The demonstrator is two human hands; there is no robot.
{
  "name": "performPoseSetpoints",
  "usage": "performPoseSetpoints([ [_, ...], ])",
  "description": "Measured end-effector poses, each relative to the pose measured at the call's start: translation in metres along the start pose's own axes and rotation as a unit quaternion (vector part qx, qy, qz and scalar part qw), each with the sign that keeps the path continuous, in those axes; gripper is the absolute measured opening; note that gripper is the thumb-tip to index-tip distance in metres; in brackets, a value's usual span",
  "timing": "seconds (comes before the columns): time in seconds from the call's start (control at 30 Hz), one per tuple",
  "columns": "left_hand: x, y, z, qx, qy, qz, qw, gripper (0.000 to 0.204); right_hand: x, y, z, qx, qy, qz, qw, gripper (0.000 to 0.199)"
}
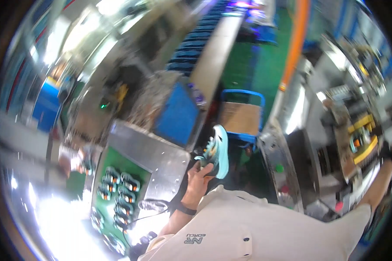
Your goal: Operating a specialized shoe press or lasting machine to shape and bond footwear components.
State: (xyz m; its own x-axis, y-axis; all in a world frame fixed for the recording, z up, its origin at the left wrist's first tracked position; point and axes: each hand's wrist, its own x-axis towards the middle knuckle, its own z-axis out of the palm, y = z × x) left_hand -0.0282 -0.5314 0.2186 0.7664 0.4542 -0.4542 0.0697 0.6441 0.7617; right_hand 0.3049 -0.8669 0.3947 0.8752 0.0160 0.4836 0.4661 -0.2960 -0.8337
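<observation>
My left hand point(198, 182), with a dark band at the wrist, grips a sneaker point(221, 152) by its heel end. The shoe has a pale mint sole, a darker upper and small orange accents. It is held tilted, toe pointing away from me, in front of my body. My right arm stretches far out to the right. At its end my right hand point(387, 152) looks dark and blurred, beside a machine's yellow parts point(365, 149). Its fingers cannot be made out.
Several similar shoes point(125, 194) lie on a green-topped metal table point(144, 176) at left. Beyond it stands a blue panel point(177, 114). A conveyor point(195, 43) runs away from me. Ahead sits a blue-framed cart point(241, 116). An orange post point(295, 43) rises beside the right-hand machinery point(298, 108).
</observation>
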Motion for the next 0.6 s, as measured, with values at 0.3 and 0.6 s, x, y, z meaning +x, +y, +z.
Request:
performPoseSetpoints([
  [0.3, 0.016, -0.058, -0.241, -0.091, 0.344, 0.019, 0.934, 0.032, 0.042, 0.032, 0.025, -0.001, -0.061, -0.179, 0.982, 0.035],
  [0.6, 0.077, 0.049, -0.443, -0.097, 0.506, 0.107, 0.850, 0.021, 0.037, -0.160, 0.267, -0.135, -0.139, -0.365, 0.911, 0.027],
])
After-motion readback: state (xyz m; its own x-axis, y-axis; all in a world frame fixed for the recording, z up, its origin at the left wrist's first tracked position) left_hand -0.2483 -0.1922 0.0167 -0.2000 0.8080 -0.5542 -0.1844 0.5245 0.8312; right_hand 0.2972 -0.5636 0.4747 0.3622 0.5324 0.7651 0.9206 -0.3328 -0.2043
